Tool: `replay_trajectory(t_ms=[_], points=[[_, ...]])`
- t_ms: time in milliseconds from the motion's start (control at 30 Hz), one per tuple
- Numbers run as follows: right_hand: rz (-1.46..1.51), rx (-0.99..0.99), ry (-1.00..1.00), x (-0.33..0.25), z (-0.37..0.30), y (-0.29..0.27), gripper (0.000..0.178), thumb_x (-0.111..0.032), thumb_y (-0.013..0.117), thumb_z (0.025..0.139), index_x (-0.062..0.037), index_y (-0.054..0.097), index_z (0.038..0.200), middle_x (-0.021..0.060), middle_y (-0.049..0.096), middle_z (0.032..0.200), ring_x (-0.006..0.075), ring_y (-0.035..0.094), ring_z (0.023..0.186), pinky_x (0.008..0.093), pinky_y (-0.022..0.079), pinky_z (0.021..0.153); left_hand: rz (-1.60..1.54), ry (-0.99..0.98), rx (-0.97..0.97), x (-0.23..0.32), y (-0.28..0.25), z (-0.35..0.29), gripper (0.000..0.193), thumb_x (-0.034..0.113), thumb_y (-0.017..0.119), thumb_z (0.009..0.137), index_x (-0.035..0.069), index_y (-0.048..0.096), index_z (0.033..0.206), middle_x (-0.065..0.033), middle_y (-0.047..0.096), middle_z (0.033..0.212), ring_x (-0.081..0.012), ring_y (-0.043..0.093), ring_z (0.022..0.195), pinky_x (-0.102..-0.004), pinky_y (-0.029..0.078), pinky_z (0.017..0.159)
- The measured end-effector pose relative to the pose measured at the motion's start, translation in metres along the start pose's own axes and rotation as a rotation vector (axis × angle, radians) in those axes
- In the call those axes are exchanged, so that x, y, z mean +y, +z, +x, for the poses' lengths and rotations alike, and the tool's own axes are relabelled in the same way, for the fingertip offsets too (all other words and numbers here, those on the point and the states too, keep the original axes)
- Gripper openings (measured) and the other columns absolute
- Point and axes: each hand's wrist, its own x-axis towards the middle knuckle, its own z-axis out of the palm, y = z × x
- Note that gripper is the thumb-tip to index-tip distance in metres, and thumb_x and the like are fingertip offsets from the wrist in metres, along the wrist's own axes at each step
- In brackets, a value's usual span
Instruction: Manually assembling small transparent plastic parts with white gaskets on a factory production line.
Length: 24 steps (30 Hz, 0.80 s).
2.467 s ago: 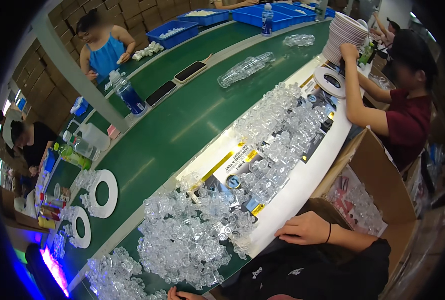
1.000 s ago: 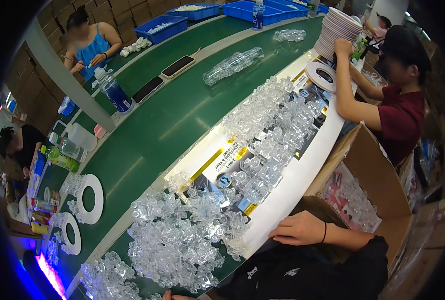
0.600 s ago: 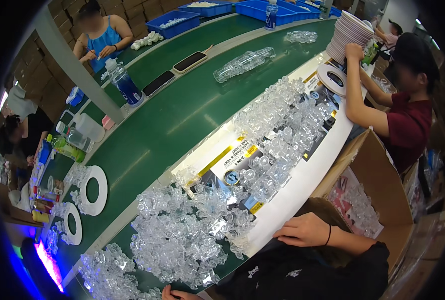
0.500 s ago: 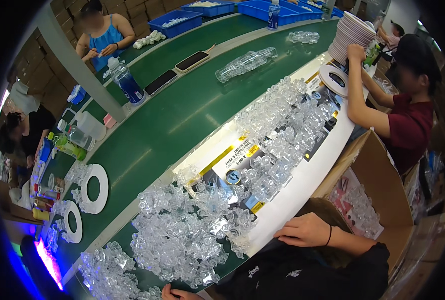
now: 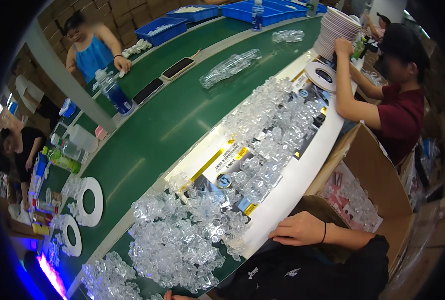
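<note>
My right hand (image 5: 298,229) rests at the edge of a white printed sheet (image 5: 277,200), fingers loosely extended with no object visible in them. Only a fingertip and part of my left hand (image 5: 177,297) show at the lower edge, beside the near side of a big heap of clear plastic parts (image 5: 175,240); its other fingers are cut off. A smaller heap of the same parts (image 5: 110,277) lies left of it. More clear parts (image 5: 262,120) spread along the printed sheet toward the far right.
An open cardboard box (image 5: 377,165) with clear parts inside stands right of my hand. Beyond the sheet runs a green belt (image 5: 157,135), bearing white rings (image 5: 97,202) and clear stacked pieces (image 5: 230,67). At the right, a person in dark red handles a stack of white rings (image 5: 332,32).
The whole view has shifted slightly, moving most things left. My left hand has sunk lower, mostly out of the picture. My right hand stays at the sheet's edge. The person in blue has extended an arm.
</note>
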Motion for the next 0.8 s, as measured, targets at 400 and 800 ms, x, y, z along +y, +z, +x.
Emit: replay_trajectory(t_ms=[400, 800], points=[[0.024, 0.017, -0.01, -0.001, -0.004, 0.001, 0.011, -0.021, 0.057, 0.085, -0.0148, 0.058, 0.095, 0.0016, 0.054, 0.073, 0.0186, 0.059, 0.064, 0.0297, 0.047, 0.05, 0.072, -0.009, -0.008, -0.007, 0.0, -0.003, 0.016, 0.007, 0.049, 0.082, 0.005, 0.065, 0.084, -0.0163, 0.062, 0.082, -0.0327, 0.058, 0.075, -0.0405, 0.048, 0.07], [0.031, 0.004, -0.002, 0.003, 0.0, 0.003, 0.012, -0.02, 0.058, 0.084, -0.0134, 0.058, 0.095, 0.0017, 0.055, 0.074, 0.0187, 0.059, 0.064, 0.0298, 0.046, 0.05, 0.015, -0.023, -0.012, -0.009, 0.004, -0.002, 0.016, 0.004, 0.048, 0.082, 0.001, 0.063, 0.084, -0.0174, 0.06, 0.08, -0.0316, 0.057, 0.074, -0.0384, 0.047, 0.07]])
